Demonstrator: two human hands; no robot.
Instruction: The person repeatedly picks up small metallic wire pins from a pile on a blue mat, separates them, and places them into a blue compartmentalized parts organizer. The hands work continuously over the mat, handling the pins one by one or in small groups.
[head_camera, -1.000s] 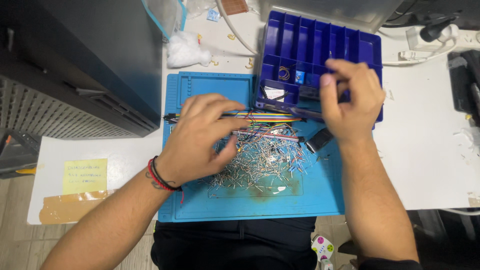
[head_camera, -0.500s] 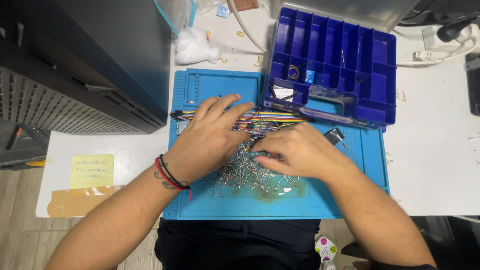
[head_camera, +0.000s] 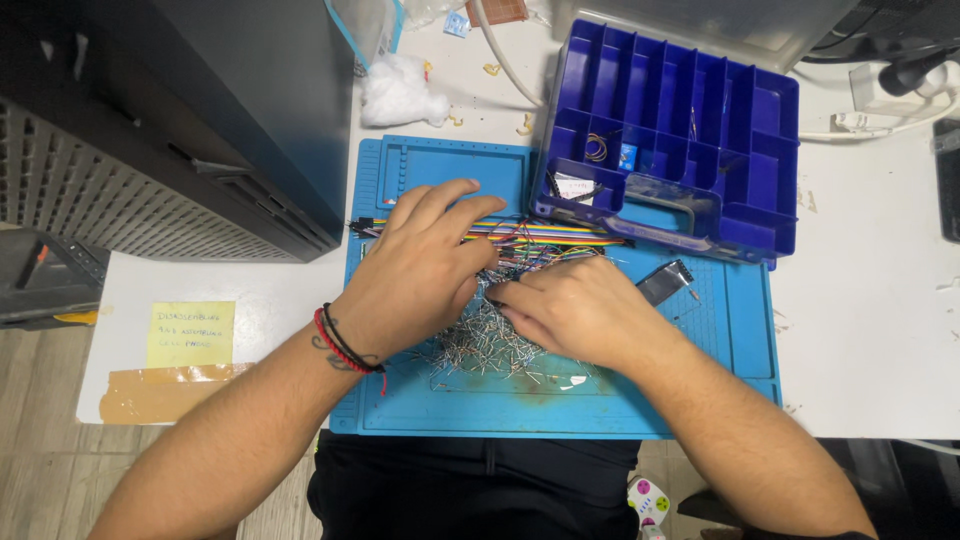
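Left hand (head_camera: 425, 265): palm down, fingers spread flat and loosely extended, resting on the far edge of the pin pile (head_camera: 480, 345) and across the wires (head_camera: 545, 235). Holds nothing that can be seen. Red and black bands at the wrist.

Right hand (head_camera: 570, 310): palm down, fingers curled in toward the left hand, tips drawn narrow and pressed into the pile just beside the left thumb. Whether a pin is pinched between them cannot be told; the tips are hidden by the knuckles.

Pin pile: loose heap of small silvery metal pins, spread over the middle of the mat, partly covered by both hands.

Wires: bundle of multicoloured jumper leads, lying straight across the mat from left edge to the organiser, under the left fingers.

Mat (head_camera: 700, 400): blue work mat with moulded recesses along its far side, lying on the white table (head_camera: 870, 330).

Organiser (head_camera: 690, 130): dark blue compartment box, lid open, its near edge overlapping the mat's far right corner; a few small parts in its left compartments.

Chip (head_camera: 665, 281): small dark flat part on the mat, just right of the right hand.

Sticky note (head_camera: 190, 333): yellow, on the table left of the mat, brown tape just below it.

Cotton wad (head_camera: 398, 95): white, beyond the mat.
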